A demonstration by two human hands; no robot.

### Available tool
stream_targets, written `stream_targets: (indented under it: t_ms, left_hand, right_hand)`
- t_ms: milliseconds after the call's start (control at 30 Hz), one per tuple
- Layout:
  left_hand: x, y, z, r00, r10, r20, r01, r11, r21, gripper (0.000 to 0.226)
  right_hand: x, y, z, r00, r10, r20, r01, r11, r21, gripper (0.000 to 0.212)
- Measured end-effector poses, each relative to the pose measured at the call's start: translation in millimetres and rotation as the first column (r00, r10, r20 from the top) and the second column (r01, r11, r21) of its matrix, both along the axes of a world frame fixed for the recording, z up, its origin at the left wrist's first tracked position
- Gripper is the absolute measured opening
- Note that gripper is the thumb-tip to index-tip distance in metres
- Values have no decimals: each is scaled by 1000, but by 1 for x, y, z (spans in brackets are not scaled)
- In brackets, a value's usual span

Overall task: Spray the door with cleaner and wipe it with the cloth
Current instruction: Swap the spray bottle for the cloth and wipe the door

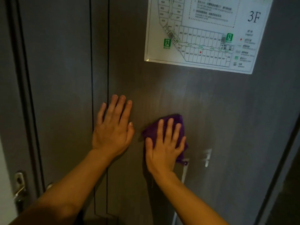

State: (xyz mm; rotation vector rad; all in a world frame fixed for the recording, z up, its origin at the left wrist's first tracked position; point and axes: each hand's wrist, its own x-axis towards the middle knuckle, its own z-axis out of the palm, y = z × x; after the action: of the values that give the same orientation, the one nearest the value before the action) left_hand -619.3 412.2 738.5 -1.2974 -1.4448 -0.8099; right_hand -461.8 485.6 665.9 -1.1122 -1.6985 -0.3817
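The purple cloth [177,125] lies flat against the dark grey door [211,103], low in the middle of the panel, and your right hand [164,148] is spread open on top of it, fingers pointing up and palm pressing it to the surface, so nothing is pinched or gripped; friction alone holds it. Only the upper part of the cloth, its right edge and a small hanging loop at its lower right show from under your hand. Your left hand [113,127] is also open and flat, bare on the door just beside the cloth on its left, bracing near the vertical grooves [99,62]. The relation that matters is this: the unwiped run of door with white foamy streaks of cleaner [208,155] lies just to the right of and slightly below the cloth, so your right hand is the nearer one and the stroke probably wants to go rightward and down, away from the bracing hand. Above and to the right, well apart from the cloth, hangs the evacuation plan [203,30] marked 3F; keep an upward sweep short of its lower edge, since a wet cloth could lift or smear it. The door handle [20,189] sits far off at the lower left, behind your left forearm. No spray bottle is in view.
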Motion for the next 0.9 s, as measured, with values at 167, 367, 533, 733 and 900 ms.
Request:
stream_targets:
  t_ms: [167, 367, 533, 733, 900]
  left_hand:
    - [-1, -2, -3, 998, -58, 11, 58, 998, -15, 66]
    - [2, -2, -30, 992, -124, 38, 123, 992, 28, 65]
    - [6, -1, -60, 992, -101, 72, 100, 995, 9, 70]
    - [10, 3, -81, 996, -26, 83, 26, 1000, 5, 70]
    - [14, 3, -93, 993, 45, 107, -42, 999, -31, 72]
  right_hand:
    - [15, 5, -22, 962, 1, 273, -46, 986, 159, 72]
    - [53, 27, -29, 894, -28, 447, -126, 942, 312, 71]
    - [101, 51, -34, 863, -70, 500, -124, 930, 345, 68]
    - [175, 91, -43, 887, -129, 443, -35, 939, 341, 73]
    - [219, 113, -56, 926, -137, 351, 49, 968, 248, 73]
